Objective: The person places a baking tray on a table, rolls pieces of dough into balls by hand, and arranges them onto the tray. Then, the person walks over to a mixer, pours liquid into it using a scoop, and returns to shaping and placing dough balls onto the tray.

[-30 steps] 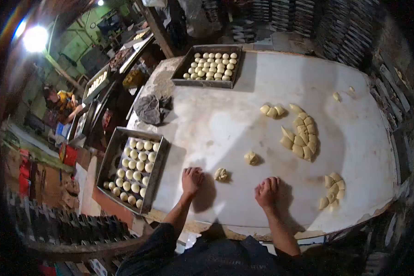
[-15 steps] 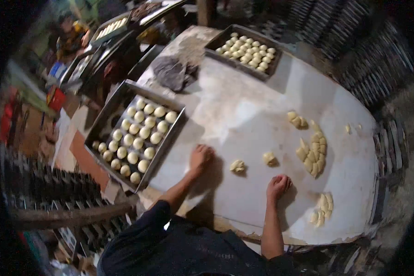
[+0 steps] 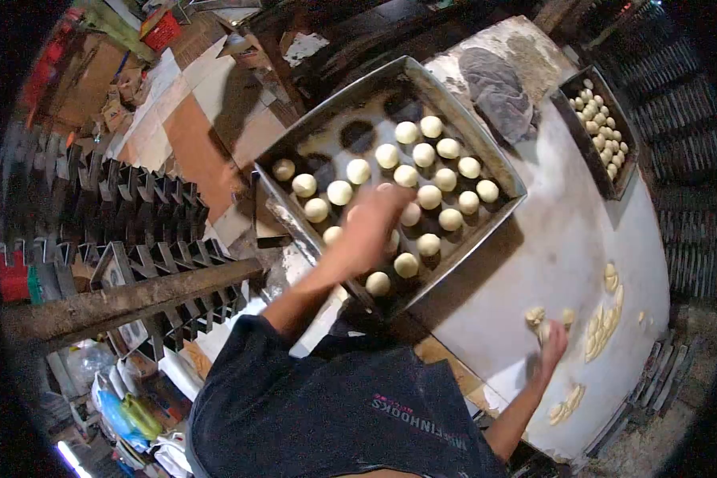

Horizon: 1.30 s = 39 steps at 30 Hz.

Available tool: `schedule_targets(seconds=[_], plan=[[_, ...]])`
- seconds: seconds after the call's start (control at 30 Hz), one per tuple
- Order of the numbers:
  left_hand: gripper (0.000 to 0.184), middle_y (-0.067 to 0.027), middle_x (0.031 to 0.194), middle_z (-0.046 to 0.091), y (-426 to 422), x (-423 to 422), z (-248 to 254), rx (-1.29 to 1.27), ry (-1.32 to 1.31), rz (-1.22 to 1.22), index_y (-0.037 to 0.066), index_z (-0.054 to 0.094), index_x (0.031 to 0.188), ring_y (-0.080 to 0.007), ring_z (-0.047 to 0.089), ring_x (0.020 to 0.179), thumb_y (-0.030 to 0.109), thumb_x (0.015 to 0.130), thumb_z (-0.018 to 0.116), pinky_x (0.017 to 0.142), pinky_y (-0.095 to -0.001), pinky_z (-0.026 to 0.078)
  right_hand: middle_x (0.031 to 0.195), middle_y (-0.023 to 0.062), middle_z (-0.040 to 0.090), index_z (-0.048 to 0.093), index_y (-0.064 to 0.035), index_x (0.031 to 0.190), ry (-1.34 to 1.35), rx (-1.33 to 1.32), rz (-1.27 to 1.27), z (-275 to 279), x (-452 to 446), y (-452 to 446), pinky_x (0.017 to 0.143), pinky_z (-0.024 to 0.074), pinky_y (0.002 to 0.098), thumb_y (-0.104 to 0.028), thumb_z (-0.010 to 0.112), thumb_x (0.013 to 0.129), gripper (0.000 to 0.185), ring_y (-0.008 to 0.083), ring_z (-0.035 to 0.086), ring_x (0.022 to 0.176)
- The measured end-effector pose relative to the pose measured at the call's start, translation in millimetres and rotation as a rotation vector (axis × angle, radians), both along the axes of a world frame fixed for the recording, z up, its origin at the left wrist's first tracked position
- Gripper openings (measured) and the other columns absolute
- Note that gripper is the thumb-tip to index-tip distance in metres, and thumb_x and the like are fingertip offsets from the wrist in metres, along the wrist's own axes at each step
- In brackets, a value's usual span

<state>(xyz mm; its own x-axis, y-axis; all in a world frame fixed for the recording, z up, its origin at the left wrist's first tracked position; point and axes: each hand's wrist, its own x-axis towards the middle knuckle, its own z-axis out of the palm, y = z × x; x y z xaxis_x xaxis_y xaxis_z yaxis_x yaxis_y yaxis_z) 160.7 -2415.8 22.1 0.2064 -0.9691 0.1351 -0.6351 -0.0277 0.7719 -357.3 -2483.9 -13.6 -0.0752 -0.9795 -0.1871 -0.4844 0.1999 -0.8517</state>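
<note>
My left hand [image 3: 372, 223] is over the metal tray [image 3: 470, 271], in among rows of round dough balls [image 3: 406, 175]. Its fingers are blurred and cover some balls, so I cannot make out whether one is in its grasp. On the pale tabletop, my right hand [image 3: 553, 344] is beside two lumps of dough; the left lump [image 3: 535, 316] and the right lump [image 3: 568, 316] lie just beyond its fingertips. Those fingers are small and smeared, and their grip is unclear. Farther right sits a cluster of cut dough pieces [image 3: 603, 328], with a smaller group [image 3: 566, 404] nearer the table's edge.
A second tray [image 3: 613, 187] of dough balls stands at the table's far end. A grey cloth [image 3: 498, 92] lies between the trays. Stacked dark metal racks [image 3: 127, 191] and a wooden beam [image 3: 135, 307] are on my left, with plastic bags [image 3: 127, 410] below.
My left hand has gone from the tabletop to over the tray. My right hand has moved up to the two dough lumps. The view has swung left.
</note>
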Motion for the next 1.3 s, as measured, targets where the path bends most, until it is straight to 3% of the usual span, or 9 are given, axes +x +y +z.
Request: schedule_targets(seconds=[0.03,0.3,0.43,0.53,0.7,0.8,1.0,1.13,1.3], plan=[[0.026,-0.0201,0.1,0.058,0,44,-5,0.075,-0.39,0.16,0.003,0.055,0.107,-0.0366,0.056,0.093,0.006,0.081,0.054,0.078,-0.0409,0.046,0.091,0.0059,0.058,0.06,-0.0016,0.103,-0.096,0.148,0.021,5,57,-15,0.073,0.0492,0.027,-0.029,0.052,0.092,0.031,0.0137,0.056,0.084],[0.048,-0.0257,0.114,0.051,18,147,-35,0.018,-0.416,0.384,-0.001,0.048,0.124,-0.0413,0.049,0.106,0.002,0.077,0.057,0.092,-0.0446,0.042,0.104,0.0167,0.059,0.058,0.0006,0.103,-0.3,-0.746,1.054,59,483,-20,0.081,0.0487,0.0393,-0.01,0.068,0.077,0.03,0.0355,0.06,0.091],[0.057,-0.0247,0.122,0.048,56,116,7,-0.04,-0.331,0.633,0.001,0.044,0.131,-0.0404,0.045,0.116,0.003,0.075,0.059,0.101,-0.0423,0.036,0.107,0.0152,0.059,0.06,0.0008,0.099,0.233,-0.857,1.303,6,517,-14,0.096,0.042,0.0433,-0.016,0.067,0.078,0.028,0.0336,0.053,0.107],[0.05,-0.0203,0.119,0.052,67,90,21,-0.038,-0.278,0.592,0.002,0.049,0.125,-0.0354,0.051,0.109,0.006,0.077,0.062,0.096,-0.0395,0.04,0.108,0.0149,0.059,0.062,-0.0006,0.099,-0.026,-0.702,1.096,12,445,-12,0.106,0.0316,0.0497,-0.017,0.064,0.079,0.026,0.0331,0.049,0.114],[0.043,-0.0147,0.109,0.057,-8,-77,45,-0.174,-0.039,0.195,0.001,0.056,0.115,-0.0269,0.055,0.099,0.005,0.073,0.065,0.086,-0.0387,0.046,0.075,0.0087,0.056,0.057,-0.0034,0.078,0.233,-0.768,0.174,14,146,-26,0.072,0.0458,0.0396,-0.003,0.062,0.073,0.008,0.0285,0.055,0.078],[0.049,-0.0158,0.105,0.057,-56,-225,55,-0.381,0.039,-0.565,0.001,0.056,0.113,-0.029,0.055,0.094,0.008,0.066,0.07,0.084,-0.0389,0.047,0.076,0.0102,0.056,0.056,-0.0045,0.078,0.326,-0.634,-0.23,5,-5,16,0.071,0.0454,0.0389,-0.003,0.062,0.073,0.007,0.0287,0.056,0.077],[0.051,-0.0147,0.1,0.062,-70,-553,-1,0.247,0.037,-1.551,0.009,0.063,0.112,-0.027,0.062,0.088,0.029,0.068,0.079,0.077,-0.0374,0.052,0.082,0.011,0.058,0.06,-0.0042,0.091,0.346,-0.456,-0.795,-83,-228,158,0.07,0.045,0.0338,-0.007,0.06,0.077,0.015,0.0244,0.056,0.077],[0.023,-0.0159,0.089,0.065,-51,-740,-108,-0.164,-0.024,-1.547,0.007,0.067,0.098,-0.0336,0.061,0.083,0.023,0.081,0.065,0.073,-0.041,0.051,0.069,0.0088,0.054,0.06,-0.0055,0.085,0.29,-0.674,-1.012,-116,-267,209,0.055,0.0432,0.0331,0.001,0.062,0.075,0.012,0.024,0.053,0.061],[0.031,-0.0164,0.1,0.065,10,-878,-97,-0.486,-0.53,-1.065,0.009,0.062,0.107,-0.0317,0.063,0.078,0.03,0.085,0.062,0.067,-0.0409,0.051,0.078,0.0088,0.058,0.059,-0.0055,0.094,0.248,-0.444,-0.925,-89,-268,217,0.067,0.0479,0.0347,-0.003,0.07,0.07,0.026,0.0251,0.058,0.075]])
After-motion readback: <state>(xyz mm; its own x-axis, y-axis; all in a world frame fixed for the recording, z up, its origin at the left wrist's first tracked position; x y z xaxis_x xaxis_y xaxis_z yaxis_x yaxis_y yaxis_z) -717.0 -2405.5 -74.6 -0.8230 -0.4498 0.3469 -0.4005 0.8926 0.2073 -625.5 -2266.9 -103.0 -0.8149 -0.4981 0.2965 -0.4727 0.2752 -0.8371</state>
